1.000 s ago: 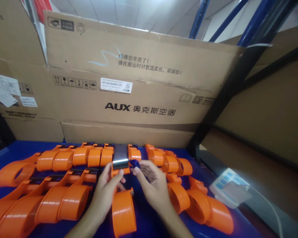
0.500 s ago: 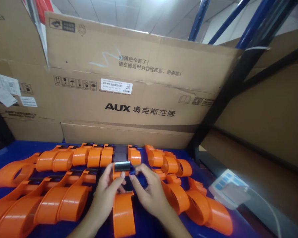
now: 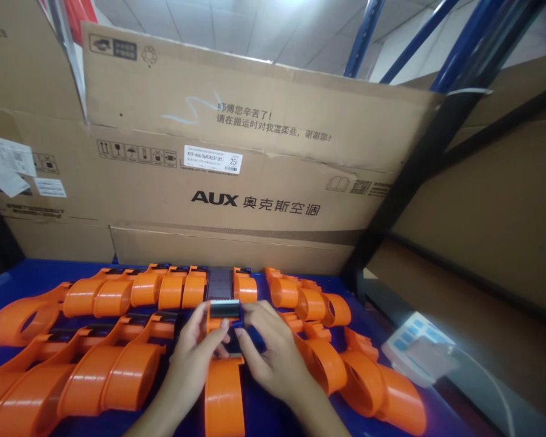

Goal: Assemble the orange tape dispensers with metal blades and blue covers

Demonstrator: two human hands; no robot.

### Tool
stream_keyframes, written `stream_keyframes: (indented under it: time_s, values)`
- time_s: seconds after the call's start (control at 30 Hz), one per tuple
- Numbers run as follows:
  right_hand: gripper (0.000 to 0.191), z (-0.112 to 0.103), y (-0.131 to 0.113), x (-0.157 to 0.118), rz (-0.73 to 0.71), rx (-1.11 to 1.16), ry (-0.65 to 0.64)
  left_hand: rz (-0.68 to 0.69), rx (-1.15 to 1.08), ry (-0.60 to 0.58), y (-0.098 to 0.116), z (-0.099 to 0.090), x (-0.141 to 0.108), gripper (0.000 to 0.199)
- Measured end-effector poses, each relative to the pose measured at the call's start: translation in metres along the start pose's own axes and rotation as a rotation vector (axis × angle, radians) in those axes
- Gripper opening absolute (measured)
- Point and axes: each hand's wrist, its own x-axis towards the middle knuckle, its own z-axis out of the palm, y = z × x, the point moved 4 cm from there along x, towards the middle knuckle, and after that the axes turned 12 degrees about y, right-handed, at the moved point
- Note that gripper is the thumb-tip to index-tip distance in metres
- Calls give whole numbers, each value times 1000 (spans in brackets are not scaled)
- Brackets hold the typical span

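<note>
An orange tape dispenser [image 3: 224,394] with a dark roller and a pale toothed blade at its top end is held upright in the middle. My left hand [image 3: 199,345] grips the left side of its head, thumb across the front. On the right side of the head, my right hand [image 3: 266,346] pinches a small blue part [image 3: 241,315] against the orange frame. The round orange body hangs below my fingers. Behind the blade lies a dark grey strip [image 3: 221,282].
Rows of orange dispensers [image 3: 131,373] lie left and right on the blue surface [image 3: 273,419]. A large cardboard sheet [image 3: 255,158] stands behind. At the right are a dark rack post [image 3: 391,194] and a white device [image 3: 418,349] with a cable.
The blue part, slightly apart from the right side of the head before, now sits flush against it. My right fingers have moved slightly left with it.
</note>
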Motion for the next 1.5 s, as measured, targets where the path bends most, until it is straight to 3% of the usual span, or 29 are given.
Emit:
stream_keyframes:
  time_s: [0.23,0.33,0.4,0.5,0.67,0.77,0.9,1.13,1.23,1.33,1.5]
  values:
    - [8,-4,-3,-1,61,52,80,-24,-71,-3,0,0,0,35]
    - [4,-7,3,-4,215,177,168,-75,-128,-13,2,1,0,40]
    - [6,-7,10,-5,366,314,195,-139,-163,-44,4,3,-3,60]
    - [29,-1,15,-6,556,552,104,-246,-200,-118,7,10,-11,90]
    - [38,3,16,-4,618,794,-79,-354,-249,-237,9,15,-25,90]
    - [35,2,18,-4,591,707,-40,-333,-252,-328,11,16,-30,72]
    - [28,4,18,-6,549,533,-15,-221,-217,-281,13,13,-25,42]
    - [24,12,13,-11,580,563,-46,-73,-123,-293,17,13,-14,46]
    - [21,8,12,-7,532,456,-47,-116,-109,-250,13,9,-7,50]
    - [23,-1,14,-1,448,219,-84,-248,-152,-168,8,2,-2,53]
    - [15,-10,13,-2,201,-184,-420,-380,-297,-58,10,-2,-2,62]
